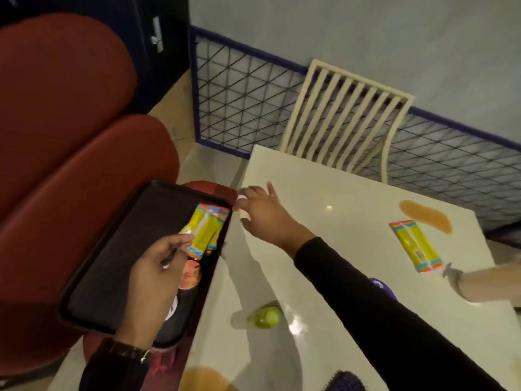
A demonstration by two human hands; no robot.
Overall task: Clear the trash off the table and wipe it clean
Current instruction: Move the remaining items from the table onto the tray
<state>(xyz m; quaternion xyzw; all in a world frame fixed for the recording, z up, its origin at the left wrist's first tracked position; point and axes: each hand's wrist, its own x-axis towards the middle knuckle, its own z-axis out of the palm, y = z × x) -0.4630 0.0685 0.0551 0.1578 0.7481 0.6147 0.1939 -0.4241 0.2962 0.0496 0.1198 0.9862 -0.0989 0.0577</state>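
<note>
Right hand [262, 213] is reached to table [338, 193] left edge, fingers half curled, one straight; pinch cannot be told. Left hand [158, 277] is laid over black tray [112, 249] off that edge, fingers curled, grip unclear. Yellow wrappers [204, 231] are seen in tray, another wrapper [414, 246] near right edge, brown spill [425, 217] at far right corner

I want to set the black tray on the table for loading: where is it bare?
Barest: the far end of the cream glossy table, between the slatted cream chair and the brown spill. A smaller patch lies between the yellow wrapper and the black sleeve. The near end is crowded: a green bottle, a second spill, a purple brush.
</note>
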